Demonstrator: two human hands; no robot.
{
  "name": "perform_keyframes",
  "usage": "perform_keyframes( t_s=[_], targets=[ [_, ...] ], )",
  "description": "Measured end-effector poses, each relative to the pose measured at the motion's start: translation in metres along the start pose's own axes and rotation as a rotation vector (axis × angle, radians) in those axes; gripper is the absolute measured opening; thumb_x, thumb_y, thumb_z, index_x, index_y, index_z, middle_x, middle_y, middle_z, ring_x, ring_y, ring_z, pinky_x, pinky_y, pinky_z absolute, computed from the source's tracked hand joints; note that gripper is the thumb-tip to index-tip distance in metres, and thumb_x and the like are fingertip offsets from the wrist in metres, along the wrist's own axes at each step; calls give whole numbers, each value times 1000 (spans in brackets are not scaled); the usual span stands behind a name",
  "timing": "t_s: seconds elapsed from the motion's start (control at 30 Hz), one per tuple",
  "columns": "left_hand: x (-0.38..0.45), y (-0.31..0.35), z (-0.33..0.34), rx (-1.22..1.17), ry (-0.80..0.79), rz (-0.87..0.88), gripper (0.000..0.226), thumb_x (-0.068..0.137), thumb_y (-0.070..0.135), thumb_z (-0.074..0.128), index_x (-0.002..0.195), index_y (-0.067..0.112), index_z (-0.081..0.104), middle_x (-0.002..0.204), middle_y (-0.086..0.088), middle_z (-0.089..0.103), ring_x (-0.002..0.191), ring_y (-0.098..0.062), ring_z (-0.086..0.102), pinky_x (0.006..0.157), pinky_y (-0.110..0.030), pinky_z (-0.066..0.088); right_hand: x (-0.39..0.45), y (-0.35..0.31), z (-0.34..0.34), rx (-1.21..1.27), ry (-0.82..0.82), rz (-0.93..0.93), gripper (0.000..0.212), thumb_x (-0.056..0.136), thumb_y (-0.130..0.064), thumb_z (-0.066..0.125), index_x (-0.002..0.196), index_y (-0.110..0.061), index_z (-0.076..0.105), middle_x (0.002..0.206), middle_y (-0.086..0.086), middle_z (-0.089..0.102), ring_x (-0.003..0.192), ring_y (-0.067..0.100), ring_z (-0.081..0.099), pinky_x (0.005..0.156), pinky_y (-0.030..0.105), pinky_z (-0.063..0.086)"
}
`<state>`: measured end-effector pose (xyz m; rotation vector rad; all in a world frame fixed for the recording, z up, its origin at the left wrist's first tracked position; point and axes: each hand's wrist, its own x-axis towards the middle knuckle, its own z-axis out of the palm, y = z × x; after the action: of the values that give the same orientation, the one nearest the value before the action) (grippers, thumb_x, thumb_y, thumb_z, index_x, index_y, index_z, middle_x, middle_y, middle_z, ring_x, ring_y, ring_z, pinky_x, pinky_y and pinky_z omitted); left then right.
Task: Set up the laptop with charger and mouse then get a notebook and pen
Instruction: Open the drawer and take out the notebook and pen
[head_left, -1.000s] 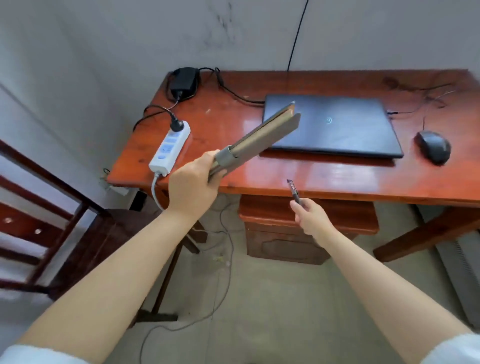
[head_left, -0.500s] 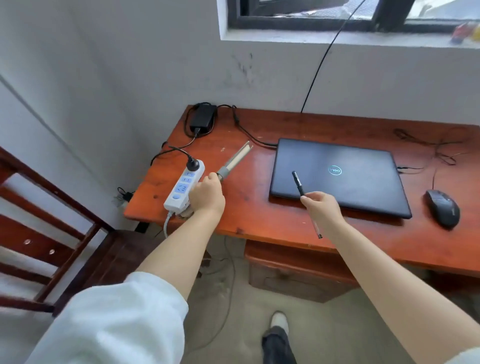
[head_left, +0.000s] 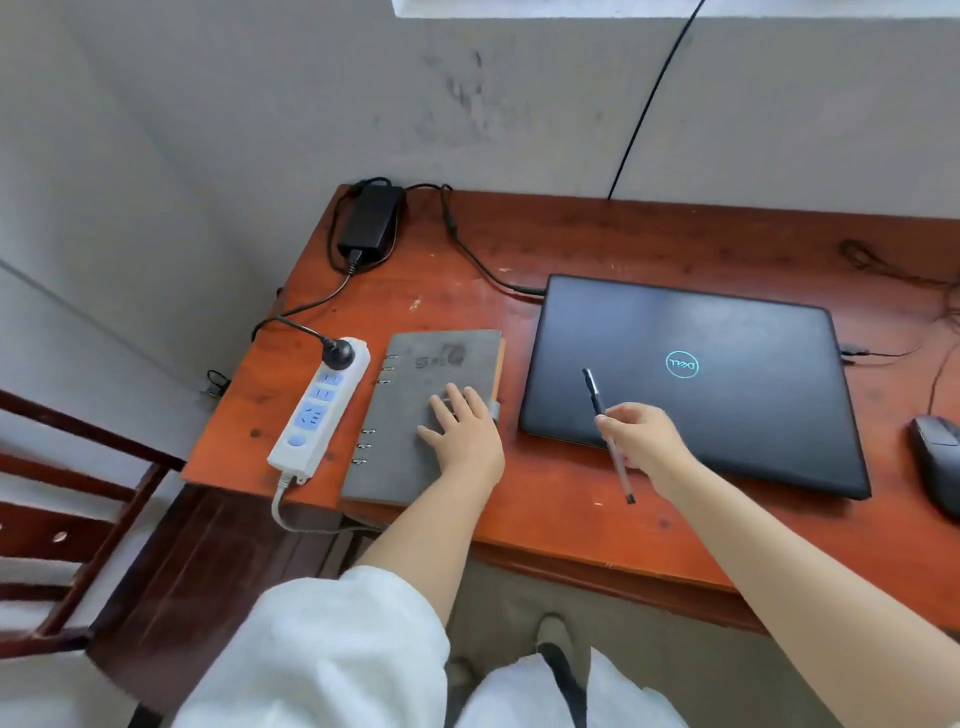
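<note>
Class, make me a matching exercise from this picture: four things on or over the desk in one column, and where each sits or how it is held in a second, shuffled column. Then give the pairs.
Things:
1. notebook
2. pen
3. mouse
4. charger brick

Places or states:
A. back left corner of the desk
B. under the flat left hand
C. right of the closed laptop
D. pinched in the right hand

Pairs: 1-B, 2-D, 3-C, 4-A
</note>
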<state>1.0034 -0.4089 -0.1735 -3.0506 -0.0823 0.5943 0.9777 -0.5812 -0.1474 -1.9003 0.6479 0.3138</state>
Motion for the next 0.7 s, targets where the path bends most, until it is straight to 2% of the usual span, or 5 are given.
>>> perform_keyframes(
  t_s=[0.13, 0.23, 0.3, 0.47, 0.7],
  targets=[
    [18, -18, 13, 30, -16, -8, 57, 100, 15, 33, 146, 3, 1, 157, -16, 0, 143, -38, 1, 109, -61, 22, 7, -3, 31, -95, -77, 8, 25, 88, -17, 57, 110, -5, 61, 90, 9, 63, 59, 10, 52, 54, 22, 43],
    [28, -29, 14, 2, -61, -11, 59, 101, 32, 30, 147, 5, 3, 158, -15, 2, 144, -35, 1, 108, -59, 24, 9, -15, 55, -198, -65, -5, 27, 88, -18, 57, 109, -3, 62, 104, 14, 68, 82, 24, 63, 74, 32, 52],
    [29, -32, 12, -1, -81, 21, 61, 101, 37, 28, 147, 6, 5, 158, -15, 2, 144, -35, 2, 109, -58, 24, 9, -24, 73, -241, -39, -2, 25, 87, -18, 58, 105, -1, 64, 104, 17, 70, 84, 27, 63, 82, 36, 52],
    [39, -73, 8, -102, 118, 314, 51, 99, 38, 31, 142, 11, 29, 153, -9, 28, 141, -24, 23, 109, -43, 28, 8, -41, 117, -392, 43, 18, 21, 86, -16, 58, 101, -1, 58, 105, 19, 66, 97, 35, 61, 78, 34, 49],
    [65, -130, 20, -71, 109, 490, 54, 99, 33, 31, 147, 13, 14, 159, -3, 10, 146, -16, 3, 120, -39, 3, 6, -40, 152, -627, 135, 1, 23, 93, -15, 47, 110, 0, 45, 109, 21, 64, 99, 39, 61, 73, 38, 49]
  ],
)
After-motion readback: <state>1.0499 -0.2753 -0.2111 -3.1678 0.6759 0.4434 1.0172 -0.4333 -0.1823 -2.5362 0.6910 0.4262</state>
